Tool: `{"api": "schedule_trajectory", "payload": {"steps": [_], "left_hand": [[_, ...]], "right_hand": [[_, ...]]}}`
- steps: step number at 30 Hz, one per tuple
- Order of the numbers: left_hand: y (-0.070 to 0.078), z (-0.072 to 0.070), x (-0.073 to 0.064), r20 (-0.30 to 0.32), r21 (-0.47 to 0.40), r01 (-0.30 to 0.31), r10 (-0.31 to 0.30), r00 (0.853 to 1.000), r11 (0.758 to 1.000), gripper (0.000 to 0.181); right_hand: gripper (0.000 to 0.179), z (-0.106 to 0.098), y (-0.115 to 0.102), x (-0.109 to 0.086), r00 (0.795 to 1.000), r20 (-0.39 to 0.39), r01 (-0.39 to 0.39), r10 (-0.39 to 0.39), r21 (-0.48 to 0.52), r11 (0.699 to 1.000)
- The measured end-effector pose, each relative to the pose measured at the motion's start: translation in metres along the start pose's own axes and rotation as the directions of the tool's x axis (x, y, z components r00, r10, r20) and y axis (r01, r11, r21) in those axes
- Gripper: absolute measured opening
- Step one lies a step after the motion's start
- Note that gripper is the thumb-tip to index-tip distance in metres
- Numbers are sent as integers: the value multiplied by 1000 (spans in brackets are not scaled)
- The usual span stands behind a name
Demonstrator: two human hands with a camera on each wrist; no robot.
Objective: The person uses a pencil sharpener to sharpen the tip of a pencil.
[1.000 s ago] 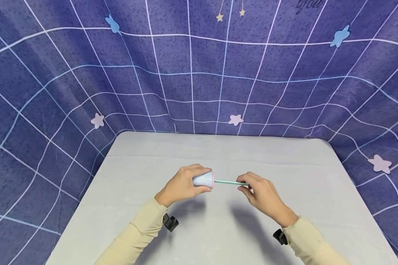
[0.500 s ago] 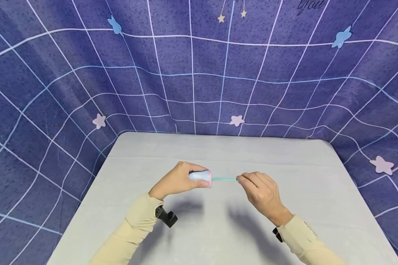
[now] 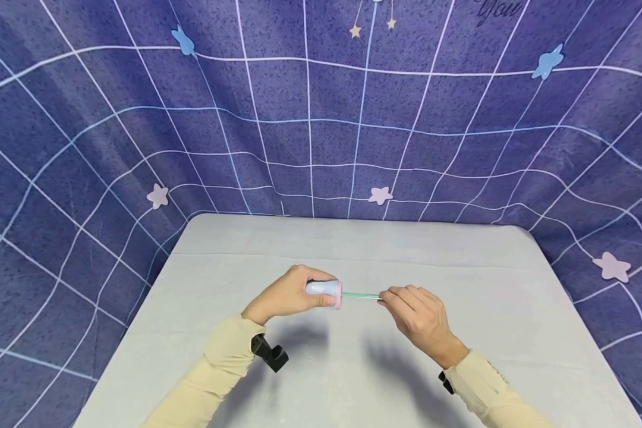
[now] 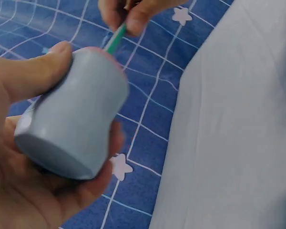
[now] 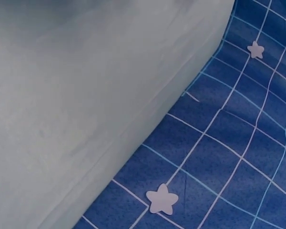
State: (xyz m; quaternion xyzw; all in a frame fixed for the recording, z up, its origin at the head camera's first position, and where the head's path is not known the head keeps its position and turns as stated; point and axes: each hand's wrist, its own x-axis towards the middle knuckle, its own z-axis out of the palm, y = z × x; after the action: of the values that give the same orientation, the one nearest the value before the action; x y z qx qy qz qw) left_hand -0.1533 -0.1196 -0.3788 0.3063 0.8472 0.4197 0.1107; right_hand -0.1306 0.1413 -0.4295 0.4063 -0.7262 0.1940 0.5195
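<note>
One blue-purple gridded cloth [image 3: 321,137] hangs behind one white surface [image 3: 331,368], both cut off by the frame. Above the surface, the left hand [image 3: 289,292] grips one pale blue, pink-rimmed container [image 3: 322,288], tipped sideways with its rim toward the right hand [image 3: 417,315]. That hand pinches one thin green stick [image 3: 359,295], which spans the gap between the two hands. The right fingers hide its outer end; whether the other end enters the container is hard to tell.
</note>
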Motion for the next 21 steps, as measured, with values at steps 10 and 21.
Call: {"api": "schedule_trajectory", "payload": {"steps": [10, 21], "left_hand": [[-3, 23, -2, -180, 251, -90, 138, 974, 964, 48], [-19, 50, -11, -265, 426, -161, 293, 919, 890, 54]], "right_hand": [[16, -4, 0, -2, 908, 310, -332, 281, 124, 935], [13, -14, 11, 7, 563, 744, -689, 360, 182, 702]]}}
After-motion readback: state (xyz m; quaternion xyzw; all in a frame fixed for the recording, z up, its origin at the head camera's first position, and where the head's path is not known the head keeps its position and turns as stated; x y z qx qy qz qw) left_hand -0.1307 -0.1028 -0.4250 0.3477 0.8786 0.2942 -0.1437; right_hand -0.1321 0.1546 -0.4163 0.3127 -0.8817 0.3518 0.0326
